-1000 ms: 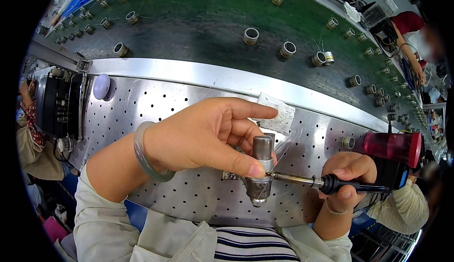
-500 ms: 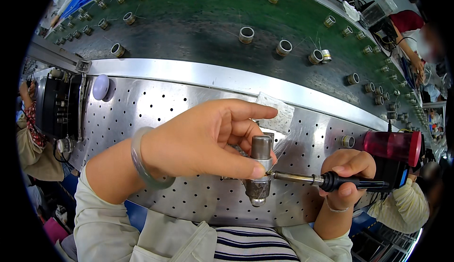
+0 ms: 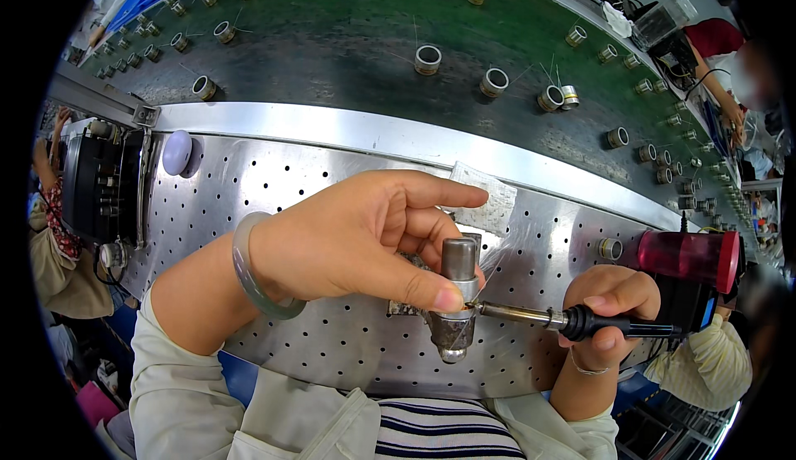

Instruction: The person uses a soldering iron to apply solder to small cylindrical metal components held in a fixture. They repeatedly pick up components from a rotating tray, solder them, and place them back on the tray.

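Note:
A grey metal post stands upright at the middle, with a silver metal ring around it and a rounded holder end below. My left hand pinches the ring, thumb in front and curled fingers partly hidden behind; its index finger stretches out to the right. In my right hand is a soldering iron, gripped by its black handle. The iron's tip meets the ring's lower edge beside my left thumb. Fine wires rise from the ring.
Perforated metal worktop lies beneath. Beyond its rail, a green belt carries several wired rings. A lilac egg-shaped object sits left; a crumpled sheet lies behind the post. At right are a loose ring and a red translucent cylinder.
The rings on the belt have slid slightly left. My left thumb and wrist have shifted a little; the soldering iron stays at the ring.

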`<state>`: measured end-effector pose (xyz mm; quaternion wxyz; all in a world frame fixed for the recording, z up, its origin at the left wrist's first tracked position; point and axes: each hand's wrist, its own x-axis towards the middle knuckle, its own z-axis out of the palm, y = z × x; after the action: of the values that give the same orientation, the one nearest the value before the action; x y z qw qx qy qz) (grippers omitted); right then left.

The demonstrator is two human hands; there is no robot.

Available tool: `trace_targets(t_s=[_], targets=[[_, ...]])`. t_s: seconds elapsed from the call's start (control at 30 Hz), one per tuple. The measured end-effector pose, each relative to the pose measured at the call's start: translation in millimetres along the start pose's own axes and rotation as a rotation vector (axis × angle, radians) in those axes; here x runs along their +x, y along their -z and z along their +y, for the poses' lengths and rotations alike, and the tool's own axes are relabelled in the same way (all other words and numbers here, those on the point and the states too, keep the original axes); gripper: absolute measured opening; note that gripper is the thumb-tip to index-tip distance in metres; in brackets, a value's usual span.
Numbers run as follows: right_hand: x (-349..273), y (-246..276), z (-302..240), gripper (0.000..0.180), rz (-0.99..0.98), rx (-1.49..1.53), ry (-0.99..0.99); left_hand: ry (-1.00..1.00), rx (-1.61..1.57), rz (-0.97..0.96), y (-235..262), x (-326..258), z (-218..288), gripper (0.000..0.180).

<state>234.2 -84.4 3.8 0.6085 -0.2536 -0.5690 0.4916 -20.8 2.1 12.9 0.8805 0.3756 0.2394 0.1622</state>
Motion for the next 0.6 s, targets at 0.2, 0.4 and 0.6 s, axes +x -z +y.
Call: trace_targets(t_s=[0.2,0.4,0.6], targets=[[-3.9,-0.7,-1.1,0.028,0.034,-0.013,0.004,0.005,0.004,0.003,-0.7,0.5,0.0,0.079],[-3.2,-3.2,-2.2,0.028,0.054,-0.011,-0.011,0.003,0.01,0.007,-1.2,0.3,0.3,0.079],[-1.5,-4.4,-2.1,0.027,0.079,0.01,-0.027,-0.003,0.047,0.057,-8.3,-2.6,1.3,0.077]])
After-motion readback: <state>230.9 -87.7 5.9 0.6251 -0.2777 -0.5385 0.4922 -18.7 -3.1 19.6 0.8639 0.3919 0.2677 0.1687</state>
